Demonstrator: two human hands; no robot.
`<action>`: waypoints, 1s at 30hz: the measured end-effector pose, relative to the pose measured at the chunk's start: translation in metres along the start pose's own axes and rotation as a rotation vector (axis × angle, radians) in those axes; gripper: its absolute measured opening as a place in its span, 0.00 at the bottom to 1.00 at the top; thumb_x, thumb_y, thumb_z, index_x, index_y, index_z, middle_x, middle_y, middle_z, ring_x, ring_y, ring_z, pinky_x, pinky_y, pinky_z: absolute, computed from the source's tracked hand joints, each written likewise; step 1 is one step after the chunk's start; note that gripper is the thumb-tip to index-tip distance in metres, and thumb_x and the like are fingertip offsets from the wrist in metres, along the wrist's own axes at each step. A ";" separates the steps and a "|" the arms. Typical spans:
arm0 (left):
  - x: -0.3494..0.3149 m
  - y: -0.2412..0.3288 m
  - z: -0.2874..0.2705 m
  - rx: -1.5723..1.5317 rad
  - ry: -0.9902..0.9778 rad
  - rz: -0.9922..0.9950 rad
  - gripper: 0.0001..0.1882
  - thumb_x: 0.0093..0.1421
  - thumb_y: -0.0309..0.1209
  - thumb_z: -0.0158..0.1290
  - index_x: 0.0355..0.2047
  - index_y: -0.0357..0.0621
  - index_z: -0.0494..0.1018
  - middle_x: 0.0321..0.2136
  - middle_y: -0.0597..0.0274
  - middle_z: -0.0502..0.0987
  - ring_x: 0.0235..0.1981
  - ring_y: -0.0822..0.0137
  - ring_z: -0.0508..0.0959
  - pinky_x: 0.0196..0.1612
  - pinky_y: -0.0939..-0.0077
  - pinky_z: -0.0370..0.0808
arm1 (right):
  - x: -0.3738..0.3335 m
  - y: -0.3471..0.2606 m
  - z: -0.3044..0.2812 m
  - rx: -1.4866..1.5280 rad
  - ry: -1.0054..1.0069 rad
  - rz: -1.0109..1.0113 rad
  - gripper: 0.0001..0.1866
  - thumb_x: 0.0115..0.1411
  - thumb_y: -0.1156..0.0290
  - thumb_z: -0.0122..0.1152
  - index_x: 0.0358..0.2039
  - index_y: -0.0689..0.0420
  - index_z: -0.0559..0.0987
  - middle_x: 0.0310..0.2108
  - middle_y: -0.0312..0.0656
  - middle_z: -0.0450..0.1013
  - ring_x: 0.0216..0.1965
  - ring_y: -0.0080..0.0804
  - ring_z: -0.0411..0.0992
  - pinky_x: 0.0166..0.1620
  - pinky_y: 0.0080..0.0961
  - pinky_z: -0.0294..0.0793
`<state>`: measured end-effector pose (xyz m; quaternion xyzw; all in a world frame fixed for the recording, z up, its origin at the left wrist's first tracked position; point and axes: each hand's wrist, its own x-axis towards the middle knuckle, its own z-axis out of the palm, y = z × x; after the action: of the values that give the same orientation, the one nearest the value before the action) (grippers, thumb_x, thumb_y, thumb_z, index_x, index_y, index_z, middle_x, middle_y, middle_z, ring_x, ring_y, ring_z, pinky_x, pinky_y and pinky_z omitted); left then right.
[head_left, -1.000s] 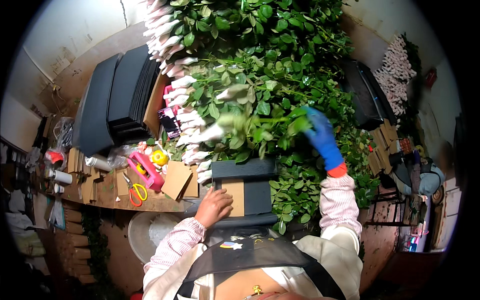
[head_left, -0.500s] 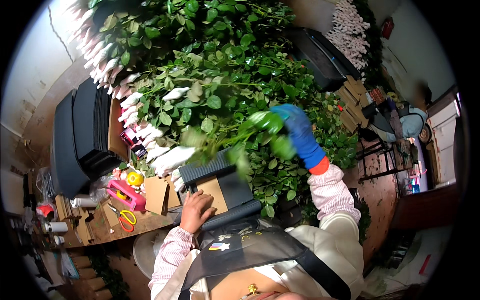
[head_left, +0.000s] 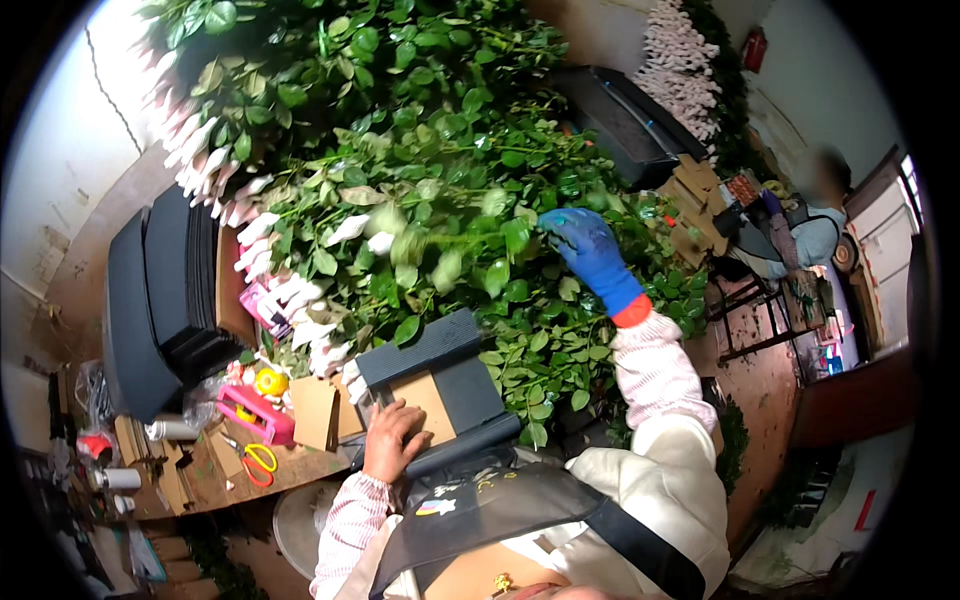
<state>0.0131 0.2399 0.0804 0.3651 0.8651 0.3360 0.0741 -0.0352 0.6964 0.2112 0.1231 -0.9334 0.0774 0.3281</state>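
Observation:
My left hand is bare and lies with fingers spread on a brown cardboard piece, which rests on a dark corrugated sheet. My right hand wears a blue glove with an orange cuff. Its fingers are closed on the stem end of a leafy rose stem, smeared by motion. This stem stretches leftward over the heap of green rose stems; its bud end is hard to make out. White-pink sleeved buds stick out along the heap's left side.
Stacked black sheets stand at the left. On the wooden table lie scissors, a pink tape dispenser and cardboard pieces. A black box stands beyond the heap. At the far right sits another person.
The rose stem in my right hand has moved up and away from the corrugated sheet, over the heap. My left hand stays on the cardboard.

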 end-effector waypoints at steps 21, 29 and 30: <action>0.002 0.003 -0.011 -0.050 -0.152 0.009 0.14 0.49 0.40 0.70 0.34 0.49 0.85 0.53 0.57 0.76 0.63 0.47 0.67 0.67 0.34 0.54 | -0.002 -0.072 0.066 -0.002 -0.363 0.174 0.19 0.59 0.63 0.61 0.52 0.45 0.79 0.52 0.42 0.75 0.53 0.40 0.73 0.59 0.41 0.69; 0.000 0.000 -0.004 -0.054 -0.117 0.020 0.15 0.46 0.39 0.72 0.33 0.47 0.85 0.53 0.57 0.76 0.63 0.45 0.67 0.66 0.36 0.57 | 0.030 -0.048 0.084 0.082 -0.135 -0.020 0.26 0.57 0.71 0.62 0.58 0.41 0.75 0.56 0.37 0.73 0.59 0.36 0.69 0.63 0.36 0.65; -0.001 -0.001 -0.003 -0.059 -0.113 0.011 0.15 0.46 0.39 0.72 0.33 0.47 0.85 0.52 0.57 0.76 0.62 0.45 0.67 0.66 0.37 0.58 | 0.035 -0.054 0.057 0.113 -0.172 -0.064 0.27 0.56 0.73 0.62 0.58 0.41 0.76 0.55 0.36 0.74 0.57 0.36 0.71 0.61 0.36 0.67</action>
<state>0.0119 0.2365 0.0819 0.3857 0.8472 0.3406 0.1320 -0.0800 0.6256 0.1931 0.1773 -0.9478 0.1084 0.2418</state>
